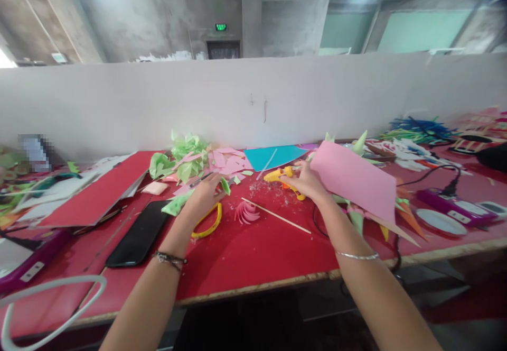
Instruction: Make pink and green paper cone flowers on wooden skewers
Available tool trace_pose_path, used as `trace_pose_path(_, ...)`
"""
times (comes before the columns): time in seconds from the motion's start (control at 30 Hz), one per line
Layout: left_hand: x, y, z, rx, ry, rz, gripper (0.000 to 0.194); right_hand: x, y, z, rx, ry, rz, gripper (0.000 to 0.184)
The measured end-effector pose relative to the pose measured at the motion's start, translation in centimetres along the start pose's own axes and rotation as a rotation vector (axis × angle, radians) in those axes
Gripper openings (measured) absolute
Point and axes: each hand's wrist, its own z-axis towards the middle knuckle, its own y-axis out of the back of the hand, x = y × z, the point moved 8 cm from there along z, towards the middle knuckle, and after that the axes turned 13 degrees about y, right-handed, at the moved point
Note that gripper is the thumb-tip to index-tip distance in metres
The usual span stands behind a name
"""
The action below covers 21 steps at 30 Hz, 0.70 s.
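My right hand [307, 182] is wrapped around a yellow hot glue gun [280, 175], its nozzle pointing left. In my left hand [205, 195] the fingers pinch a small green paper piece [225, 186], partly hidden by the hand. Just below that hand lies a yellow loop [206, 230], part of it covered by my wrist. A curled pink paper shape [247, 212] rests on the red tabletop [253, 261] between my arms. Beside it a thin pale stick [277, 215] lies slanted. Bits of clear scrap are scattered under the glue gun.
A black phone [138, 234] lies at left near a red sheet [99, 190]. Crumpled green paper [190, 153], pink scraps [227, 159] and a blue sheet [273, 155] lie toward the white partition [178, 108]. Right are a pink sheet [352, 176] and a purple power strip [455, 205].
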Motion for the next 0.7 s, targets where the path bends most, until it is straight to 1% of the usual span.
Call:
trace_pose_path(0.07,0.4,-0.2,0.1,-0.006,0.016,0.032,0.012,-0.5,-0.9,-0.3,0.130,-0.032,-0.064,0.056)
trace_pose_path(0.1,0.6,-0.3,0.1,-0.012,0.026,0.061,0.011,-0.6,-1.3,-0.4,0.188,-0.027,-0.113,0.053)
trace_pose_path(0.2,0.9,-0.5,0.0,-0.032,0.046,0.142,0.016,-0.7,-2.4,-0.6,0.339,0.026,-0.245,0.030)
trace_pose_path(0.27,0.9,-0.5,0.0,-0.040,0.045,0.162,0.018,-0.9,-2.8,-0.6,0.379,0.046,-0.282,0.021)
trace_pose_path(0.37,0.9,-0.4,-0.1,-0.061,0.030,0.164,0.017,-0.9,-3.1,-0.4,0.371,0.066,-0.309,0.019)
trace_pose_path(0.5,0.9,-0.1,-0.1,-0.096,0.010,0.145,0.018,0.2,-3.1,-0.2,0.317,0.103,-0.315,0.024)
trace_pose_path(0.6,0.9,-0.1,-0.1,-0.098,0.021,0.157,0.020,1.7,-2.4,-0.3,0.207,0.116,-0.259,0.026)
trace_pose_path(0.7,1.3,-0.3,0.0,-0.084,0.075,0.184,0.022,3.3,-1.3,-0.6,0.078,0.119,-0.161,0.032)
